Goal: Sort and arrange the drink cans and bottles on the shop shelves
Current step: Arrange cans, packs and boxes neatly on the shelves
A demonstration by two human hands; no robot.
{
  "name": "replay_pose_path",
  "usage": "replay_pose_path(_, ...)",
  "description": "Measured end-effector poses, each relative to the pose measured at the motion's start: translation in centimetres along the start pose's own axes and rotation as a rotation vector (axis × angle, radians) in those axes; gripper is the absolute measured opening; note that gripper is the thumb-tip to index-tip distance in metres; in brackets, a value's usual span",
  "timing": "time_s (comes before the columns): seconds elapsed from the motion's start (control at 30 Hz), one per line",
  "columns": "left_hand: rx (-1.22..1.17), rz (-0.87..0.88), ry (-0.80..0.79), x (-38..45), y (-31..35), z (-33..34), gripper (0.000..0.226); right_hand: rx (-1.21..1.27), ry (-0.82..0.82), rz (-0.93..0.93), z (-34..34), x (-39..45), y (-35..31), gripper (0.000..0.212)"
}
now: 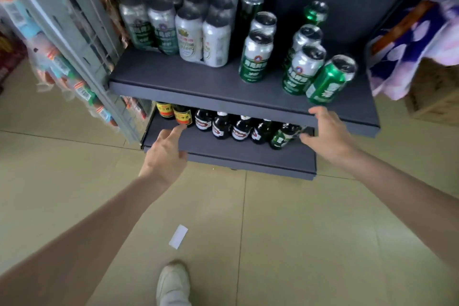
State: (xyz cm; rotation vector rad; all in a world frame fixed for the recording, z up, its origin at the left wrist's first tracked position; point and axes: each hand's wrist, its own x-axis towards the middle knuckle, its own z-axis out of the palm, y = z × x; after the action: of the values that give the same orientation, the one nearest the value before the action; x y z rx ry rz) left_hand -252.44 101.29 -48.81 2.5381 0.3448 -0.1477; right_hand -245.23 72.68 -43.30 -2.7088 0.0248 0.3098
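**Both hands down at the bottom shelf, cans sitting above**

So the person is standing right in front of a dark grey shop rack, both arms stretched out. The left hand (pixel 165 154) hangs over the front of the lower shelf (pixel 223 154), index finger pointing out and just about touching a dark bottle with a yellow label (pixel 183 115); the other fingers are loosely bent and it's holding nothing. The right hand (pixel 327 133) is over at the right end of that same shelf, thumb and fingers curled around something small and dark next to a green-labelled bottle (pixel 282 137). Too blurry for me to say what it is or whether the grip is really closed on it.

Between those two bottles there's a row of dark bottles with red and white labels (pixel 224 128), tucked back under the shelf above.

The upper shelf (pixel 198 82) carries the cans. On the left, shrink-wrapped packs of silver and green cans (pixel 173 30). Middle, a short line of silver-and-green cans (pixel 255 57) running front to back. On the right another line of cans, with one all-green can (pixel 329 79) tilted near the front edge, touching its neighbour.

A purple and white bag (pixel 409 45) hangs off to the right. On the tiled floor (pixel 298 231) there's a white slip of paper (pixel 178 236) and a pale shoe (pixel 172 283) at the bottom.
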Motion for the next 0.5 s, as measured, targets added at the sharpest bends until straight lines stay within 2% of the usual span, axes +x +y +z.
replay_pose_path(0.17, 0.107, 0.318, 0.048, -3.8, 13.7, -9.7, 0.058, -0.075, 0.05, -0.283, -16.9, -6.8, -0.2, 0.041)
replay_pose_path(0.23, 0.183, 0.483, 0.116, -4.6, 21.1, -15.3, 0.054, -0.133, 0.128, -0.378, -25.8, -9.2, -1.1, 0.036)
replay_pose_path(0.33, 0.172, 0.683, 0.243, -5.7, 32.0, -23.7, 0.05, -0.224, 0.258, -0.477, -38.9, -12.7, -3.0, 0.037)
replay_pose_path(0.43, 0.121, 0.758, 0.35, -7.4, 40.9, -31.2, 0.048, -0.25, 0.428, -0.494, -50.1, -16.2, -4.9, 0.037)
replay_pose_path(0.5, 0.123, 0.836, 0.391, -8.7, 44.9, -35.2, 0.046, -0.264, 0.542, -0.502, -56.0, -17.7, -5.7, 0.045)
